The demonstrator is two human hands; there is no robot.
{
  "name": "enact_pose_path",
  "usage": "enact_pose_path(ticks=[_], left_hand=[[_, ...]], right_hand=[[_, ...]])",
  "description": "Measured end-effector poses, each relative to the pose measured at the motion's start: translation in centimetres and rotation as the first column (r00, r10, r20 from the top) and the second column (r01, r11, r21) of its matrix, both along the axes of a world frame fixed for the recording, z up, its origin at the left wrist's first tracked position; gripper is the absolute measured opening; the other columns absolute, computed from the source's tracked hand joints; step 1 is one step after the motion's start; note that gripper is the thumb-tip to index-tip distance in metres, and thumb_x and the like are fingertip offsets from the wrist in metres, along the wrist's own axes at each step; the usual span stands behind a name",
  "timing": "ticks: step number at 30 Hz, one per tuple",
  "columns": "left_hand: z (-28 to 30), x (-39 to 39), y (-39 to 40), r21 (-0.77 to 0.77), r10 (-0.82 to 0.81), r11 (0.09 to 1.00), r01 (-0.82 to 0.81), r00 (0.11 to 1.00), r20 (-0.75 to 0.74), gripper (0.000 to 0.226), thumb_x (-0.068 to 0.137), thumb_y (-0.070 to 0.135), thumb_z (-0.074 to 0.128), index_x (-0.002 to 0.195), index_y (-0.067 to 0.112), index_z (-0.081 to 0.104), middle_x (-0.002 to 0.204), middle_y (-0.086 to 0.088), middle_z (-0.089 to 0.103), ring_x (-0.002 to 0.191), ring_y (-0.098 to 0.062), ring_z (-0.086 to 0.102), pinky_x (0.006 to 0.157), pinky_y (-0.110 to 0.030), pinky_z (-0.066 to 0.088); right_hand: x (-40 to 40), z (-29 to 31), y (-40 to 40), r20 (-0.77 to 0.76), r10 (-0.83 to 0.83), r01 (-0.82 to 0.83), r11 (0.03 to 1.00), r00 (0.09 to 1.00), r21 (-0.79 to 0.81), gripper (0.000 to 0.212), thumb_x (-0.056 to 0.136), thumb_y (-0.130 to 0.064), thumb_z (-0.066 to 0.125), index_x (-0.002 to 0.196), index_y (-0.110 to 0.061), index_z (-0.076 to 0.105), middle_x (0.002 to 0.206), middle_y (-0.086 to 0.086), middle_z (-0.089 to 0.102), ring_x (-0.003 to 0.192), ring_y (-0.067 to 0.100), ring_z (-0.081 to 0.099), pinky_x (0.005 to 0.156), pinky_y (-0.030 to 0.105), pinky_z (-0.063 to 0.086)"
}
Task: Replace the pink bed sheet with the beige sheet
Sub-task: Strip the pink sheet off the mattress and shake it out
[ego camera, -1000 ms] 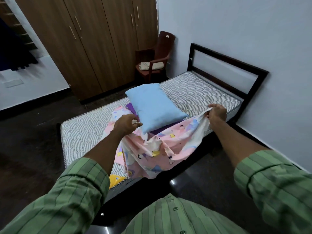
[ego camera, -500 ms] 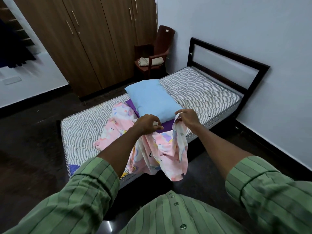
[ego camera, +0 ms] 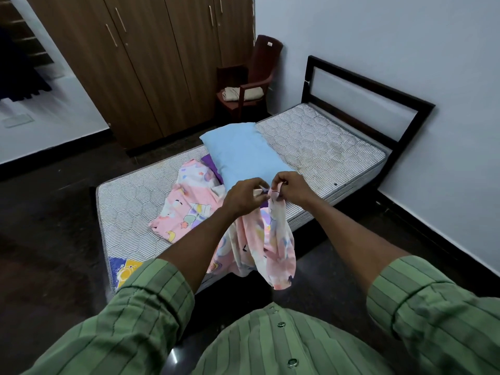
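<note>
head view: the left hand (ego camera: 244, 196) and right hand (ego camera: 289, 186) meet above the bed's near edge, each grip pinching a corner of the pink bed sheet (ego camera: 189, 209), which hangs bunched off the bare mattress (ego camera: 319, 147). a blue pillow (ego camera: 243, 155) lies mid-bed. the folded beige sheet (ego camera: 243, 93) sits on the chair (ego camera: 259, 63) by the wardrobe (ego camera: 151, 58).

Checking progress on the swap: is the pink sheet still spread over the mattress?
No. The pink sheet lies bunched, both hands pinching its edges; the mattress is mostly bare.
</note>
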State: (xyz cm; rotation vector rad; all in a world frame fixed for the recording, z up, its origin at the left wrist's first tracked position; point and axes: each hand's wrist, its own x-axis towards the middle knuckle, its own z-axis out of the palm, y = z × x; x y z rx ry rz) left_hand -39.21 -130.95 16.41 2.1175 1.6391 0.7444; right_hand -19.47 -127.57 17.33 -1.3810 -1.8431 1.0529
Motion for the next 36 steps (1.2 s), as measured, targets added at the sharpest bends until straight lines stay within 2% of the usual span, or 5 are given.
enact_pose_path(ticks=[8, 14, 20, 31, 36], left_hand=[[-0.2, 0.5, 0.7, -0.081, 0.029, 0.996, -0.024, 0.998, 0.061, 0.037, 0.087, 0.055, 0.075, 0.103, 0.022, 0.067, 0.096, 0.009, 0.071, 0.085, -0.013, 0.064, 0.066, -0.025, 0.040], [-0.1, -1.0, 1.5, -0.515, -0.213, 0.856, 0.055, 0.944, -0.254, 0.075, 0.092, 0.067, 0.059, 0.121, -0.002, 0.050, 0.114, -0.021, 0.064, 0.102, -0.035, 0.062, 0.079, -0.038, 0.046], [-0.2, -2.6, 0.2, -0.698, -0.334, 0.710, 0.092, 0.917, -0.219, 0.048, 0.102, 0.012, 0.053, 0.149, 0.010, 0.043, 0.150, -0.014, 0.046, 0.134, -0.030, 0.048, 0.107, -0.035, 0.041], [-1.0, -3.4, -0.1, -0.283, -0.234, 0.925, 0.255, 0.966, 0.108, 0.033, 0.071, -0.012, 0.076, 0.091, 0.015, 0.076, 0.091, 0.010, 0.076, 0.084, 0.001, 0.068, 0.072, -0.016, 0.052], [-1.0, -4.0, -0.8, -0.283, -0.198, 0.922, 0.263, 0.951, 0.237, 0.030, 0.079, -0.018, 0.068, 0.090, 0.009, 0.079, 0.088, -0.003, 0.078, 0.086, -0.016, 0.075, 0.076, -0.032, 0.062]], right_hand=[[-0.5, -0.4, 0.3, -0.043, 0.006, -0.004, 0.999, 0.999, 0.049, 0.023, 0.078, 0.007, 0.064, 0.095, -0.009, 0.060, 0.079, 0.002, 0.065, 0.067, 0.010, 0.058, 0.058, 0.025, 0.047], [-0.6, -0.4, 0.4, 0.034, 0.061, -0.063, 0.996, 0.998, 0.067, 0.031, 0.072, 0.011, 0.054, 0.080, -0.012, 0.073, 0.079, 0.001, 0.074, 0.075, 0.013, 0.066, 0.068, 0.028, 0.050], [-0.5, -1.8, 0.6, 0.092, -0.040, 0.036, 0.998, 0.995, 0.050, 0.036, 0.067, 0.008, 0.053, 0.073, -0.015, 0.080, 0.080, -0.006, 0.078, 0.083, 0.009, 0.072, 0.080, 0.031, 0.059], [-1.6, -2.7, -0.2, 0.220, -0.081, 0.040, 0.981, 0.972, 0.188, 0.034, 0.066, 0.012, 0.057, 0.068, -0.014, 0.078, 0.077, -0.003, 0.075, 0.072, 0.010, 0.069, 0.062, 0.016, 0.050], [-2.2, -3.0, -0.7, 0.141, -0.132, 0.104, 0.977, 0.981, 0.185, 0.012, 0.070, -0.016, 0.076, 0.063, -0.015, 0.067, 0.070, -0.005, 0.069, 0.065, 0.010, 0.063, 0.060, 0.028, 0.049]])
